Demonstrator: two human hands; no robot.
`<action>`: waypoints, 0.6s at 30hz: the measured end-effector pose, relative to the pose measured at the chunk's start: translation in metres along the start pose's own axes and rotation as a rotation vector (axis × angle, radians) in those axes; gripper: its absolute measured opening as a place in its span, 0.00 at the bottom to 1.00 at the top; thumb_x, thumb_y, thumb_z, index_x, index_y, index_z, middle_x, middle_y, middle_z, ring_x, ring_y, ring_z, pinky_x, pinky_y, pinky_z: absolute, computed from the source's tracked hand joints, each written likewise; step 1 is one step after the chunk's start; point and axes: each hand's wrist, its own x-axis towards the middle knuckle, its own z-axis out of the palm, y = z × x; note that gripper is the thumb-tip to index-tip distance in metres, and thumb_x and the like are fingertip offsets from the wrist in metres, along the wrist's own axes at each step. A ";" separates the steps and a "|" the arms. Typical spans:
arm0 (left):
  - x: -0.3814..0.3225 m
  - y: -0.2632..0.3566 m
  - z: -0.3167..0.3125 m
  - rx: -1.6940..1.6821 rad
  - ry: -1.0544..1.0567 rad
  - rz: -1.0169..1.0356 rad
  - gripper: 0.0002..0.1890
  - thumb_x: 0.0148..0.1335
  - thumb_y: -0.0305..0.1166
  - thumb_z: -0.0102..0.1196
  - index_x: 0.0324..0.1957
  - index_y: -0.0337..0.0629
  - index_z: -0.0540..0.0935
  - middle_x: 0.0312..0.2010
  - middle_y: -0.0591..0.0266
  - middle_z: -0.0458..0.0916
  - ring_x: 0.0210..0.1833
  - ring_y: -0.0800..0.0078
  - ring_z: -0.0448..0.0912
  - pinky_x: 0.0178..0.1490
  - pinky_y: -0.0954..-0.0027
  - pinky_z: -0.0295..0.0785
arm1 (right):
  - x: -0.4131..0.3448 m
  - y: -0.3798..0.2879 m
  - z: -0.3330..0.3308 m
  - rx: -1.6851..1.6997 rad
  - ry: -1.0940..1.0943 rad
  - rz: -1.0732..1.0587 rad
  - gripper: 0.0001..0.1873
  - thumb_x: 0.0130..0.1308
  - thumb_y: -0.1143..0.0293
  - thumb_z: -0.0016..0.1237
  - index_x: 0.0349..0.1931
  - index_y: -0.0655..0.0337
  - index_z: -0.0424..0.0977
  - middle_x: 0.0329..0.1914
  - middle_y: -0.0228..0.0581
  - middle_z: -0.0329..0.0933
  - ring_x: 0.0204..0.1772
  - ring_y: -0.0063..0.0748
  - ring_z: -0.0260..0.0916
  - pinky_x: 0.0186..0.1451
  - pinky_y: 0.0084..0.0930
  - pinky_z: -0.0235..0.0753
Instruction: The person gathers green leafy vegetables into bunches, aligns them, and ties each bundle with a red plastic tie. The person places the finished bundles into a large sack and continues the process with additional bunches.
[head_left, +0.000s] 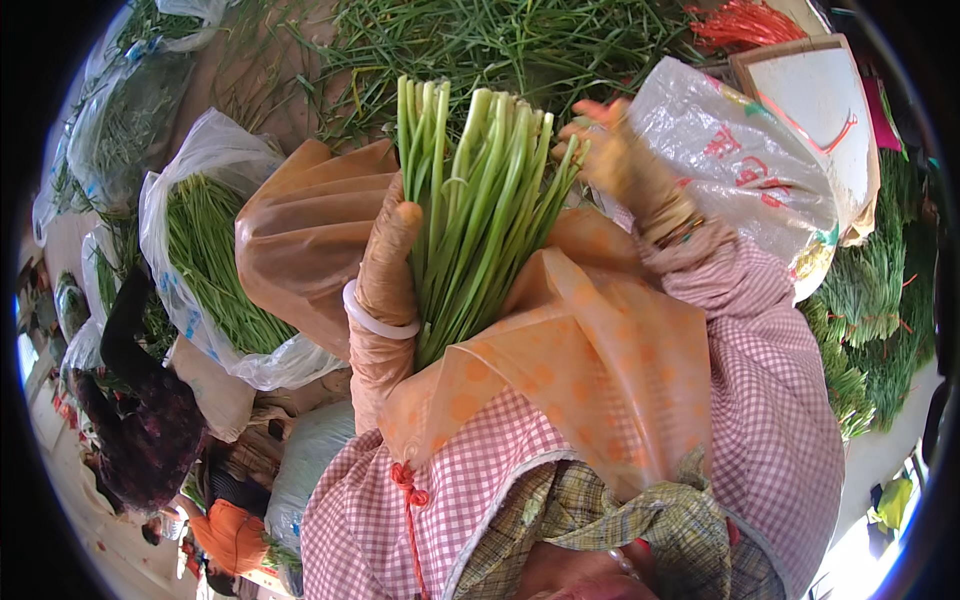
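My left hand (394, 232), in a tan glove with a pale bangle at the wrist, grips a thick bunch of green vegetable stalks (480, 217). The pale cut ends point away from me, and the lower part rests against an orange-brown plastic apron (570, 330) over my lap. To the right of the stalk ends is my right hand (604, 142), gloved and blurred by motion. Its fingers are apart, and I see nothing in them. Whether it touches the outermost stalks is unclear.
Loose green leaves (495, 45) cover the floor ahead. On the left stands a clear plastic bag (202, 262) of greens; a co-worker (150, 435) bends beyond it. A white printed sack (727, 165), a board (817, 112), red ties (742, 26) and tied bunches (862, 292) lie right.
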 end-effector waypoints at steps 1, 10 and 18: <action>0.000 -0.001 0.000 -0.067 0.007 -0.024 0.37 0.63 0.44 0.64 0.71 0.41 0.66 0.65 0.56 0.74 0.65 0.63 0.74 0.70 0.62 0.67 | -0.002 0.026 0.007 0.116 -0.243 0.048 0.55 0.61 0.28 0.50 0.78 0.51 0.46 0.69 0.50 0.66 0.66 0.48 0.69 0.67 0.45 0.70; 0.008 0.025 0.008 0.602 -0.110 -0.089 0.44 0.54 0.46 0.74 0.68 0.36 0.68 0.61 0.58 0.77 0.63 0.66 0.75 0.68 0.64 0.66 | -0.001 0.020 0.101 0.030 -0.771 -0.320 0.56 0.58 0.31 0.55 0.77 0.55 0.50 0.70 0.42 0.67 0.71 0.39 0.67 0.75 0.42 0.66; 0.013 0.048 0.010 0.730 -0.298 -0.308 0.40 0.58 0.50 0.70 0.66 0.38 0.70 0.57 0.60 0.78 0.58 0.68 0.76 0.63 0.63 0.71 | -0.005 0.012 0.125 0.000 -0.679 -0.296 0.43 0.62 0.60 0.64 0.75 0.55 0.57 0.55 0.43 0.77 0.58 0.35 0.76 0.61 0.33 0.77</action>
